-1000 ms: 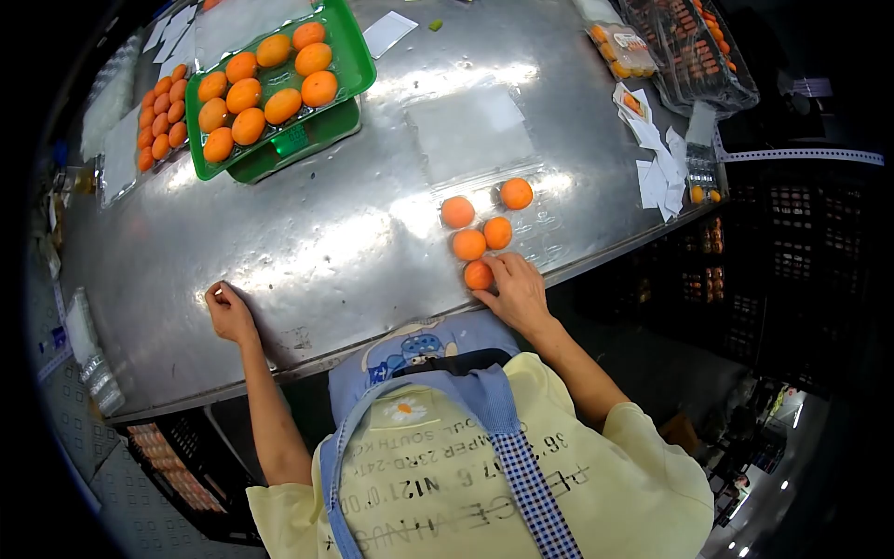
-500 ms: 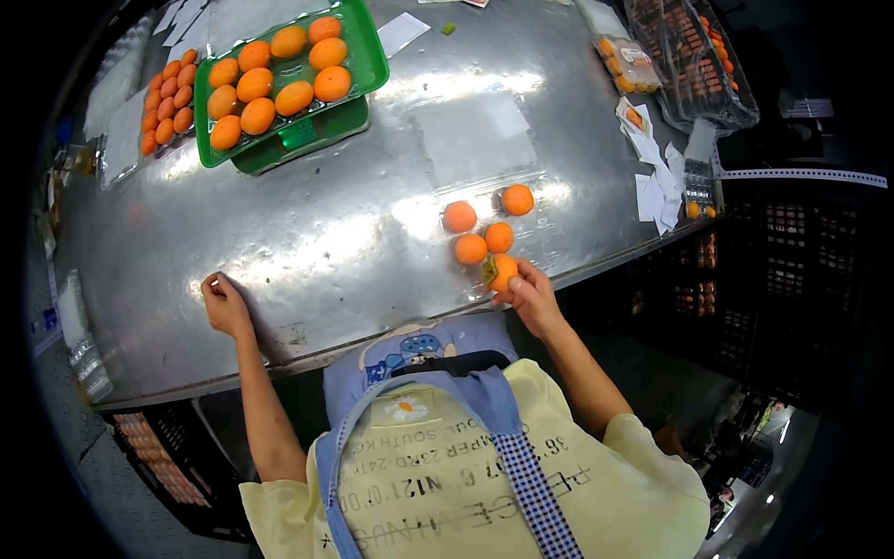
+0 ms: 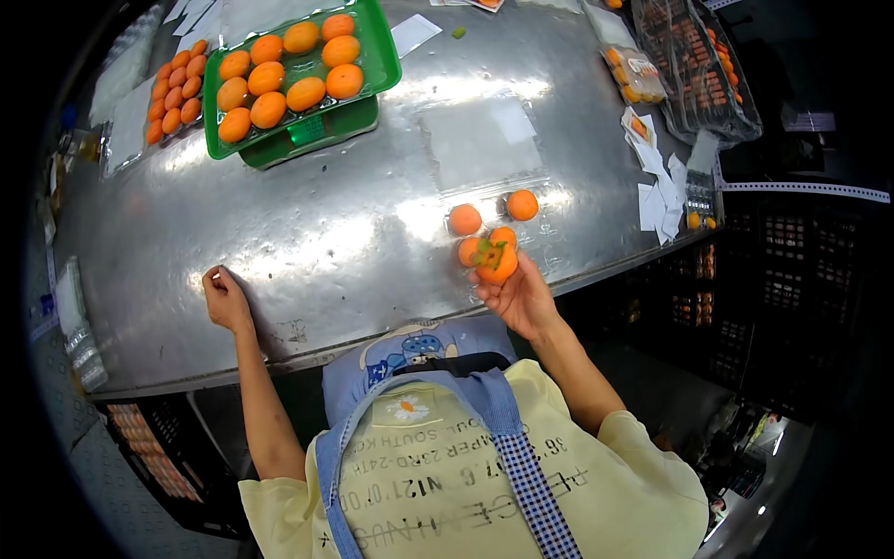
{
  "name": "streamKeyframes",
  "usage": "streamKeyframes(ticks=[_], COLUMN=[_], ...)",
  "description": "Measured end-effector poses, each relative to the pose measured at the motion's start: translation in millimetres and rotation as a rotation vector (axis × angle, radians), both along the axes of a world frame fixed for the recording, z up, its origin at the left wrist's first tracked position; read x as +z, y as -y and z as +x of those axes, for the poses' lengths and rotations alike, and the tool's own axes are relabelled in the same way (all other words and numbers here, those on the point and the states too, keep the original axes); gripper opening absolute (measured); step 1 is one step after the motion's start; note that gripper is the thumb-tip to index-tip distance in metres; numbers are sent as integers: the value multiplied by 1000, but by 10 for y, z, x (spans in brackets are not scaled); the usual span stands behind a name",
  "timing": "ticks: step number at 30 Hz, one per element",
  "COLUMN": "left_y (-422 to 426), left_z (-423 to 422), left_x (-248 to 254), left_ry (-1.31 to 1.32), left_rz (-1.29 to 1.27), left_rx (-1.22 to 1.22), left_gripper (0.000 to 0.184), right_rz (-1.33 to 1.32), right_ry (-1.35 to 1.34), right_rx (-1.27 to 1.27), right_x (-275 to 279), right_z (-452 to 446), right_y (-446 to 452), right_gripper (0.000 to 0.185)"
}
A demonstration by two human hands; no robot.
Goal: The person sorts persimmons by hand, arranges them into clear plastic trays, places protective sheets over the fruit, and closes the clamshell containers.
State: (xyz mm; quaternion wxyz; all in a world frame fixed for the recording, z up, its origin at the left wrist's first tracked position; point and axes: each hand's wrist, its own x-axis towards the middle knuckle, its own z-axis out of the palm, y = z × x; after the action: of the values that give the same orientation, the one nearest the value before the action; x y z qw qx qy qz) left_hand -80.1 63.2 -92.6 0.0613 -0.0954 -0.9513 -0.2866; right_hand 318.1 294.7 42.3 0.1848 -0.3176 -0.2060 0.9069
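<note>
My right hand (image 3: 518,298) holds an orange persimmon (image 3: 496,266), its green-brown calyx turned up toward the camera. Just beyond it, partly covered, are two persimmons on a clear plastic tray (image 3: 549,228). Farther up that tray sit a left persimmon (image 3: 465,220) and a right persimmon (image 3: 522,205). My left hand (image 3: 226,300) rests on the metal table (image 3: 317,200) at the left, its fingers curled together; whether anything small is between them is hidden.
A green tray (image 3: 389,58) of several persimmons stands on a green scale (image 3: 321,130) at upper left. Beside it lies a pack of smaller orange fruit (image 3: 174,98). White papers (image 3: 663,196), packed fruit (image 3: 643,79) and a plastic-covered crate (image 3: 694,74) are at the right.
My right hand has picked up the nearest persimmon, turned its calyx up and moved it over the other fruit. My left hand stays curled on the table. The view has shifted slightly.
</note>
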Motion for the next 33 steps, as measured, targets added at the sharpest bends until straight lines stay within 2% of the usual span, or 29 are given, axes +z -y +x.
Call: streamKeyframes(ticks=[7,10,13,14,17,21,30,33], left_y=[-9,-1,24,35,1,-16,-22,-27], left_z=[10,6,-33,-41,-10,1,-6,-10], left_x=[25,11,-42,-55,-3,8,34,56], left_ry=[21,5,-2,1,5,4,-1,-27], left_rz=[-1,-13,-24,-18,1,25,2,6], left_rx=[4,2,-10,-6,5,11,11,3], left_gripper=[20,20,20,20,19,16,15,14], right_rz=[-291,-246,506,687,1337,1553,1613,1716], right_ry=[-189,-155,275,358,531,577,596,593], right_rx=[-97,-115,69,72,176,232,318,306], right_x=[43,90,191,238,381,401,372,361], right_z=[-98,-128,-211,-278,-454,-562,-707,-825], right_y=[-30,-47,14,37,-9,-50,-69,-126], right_gripper=[58,49,43,50,54,53,53,54])
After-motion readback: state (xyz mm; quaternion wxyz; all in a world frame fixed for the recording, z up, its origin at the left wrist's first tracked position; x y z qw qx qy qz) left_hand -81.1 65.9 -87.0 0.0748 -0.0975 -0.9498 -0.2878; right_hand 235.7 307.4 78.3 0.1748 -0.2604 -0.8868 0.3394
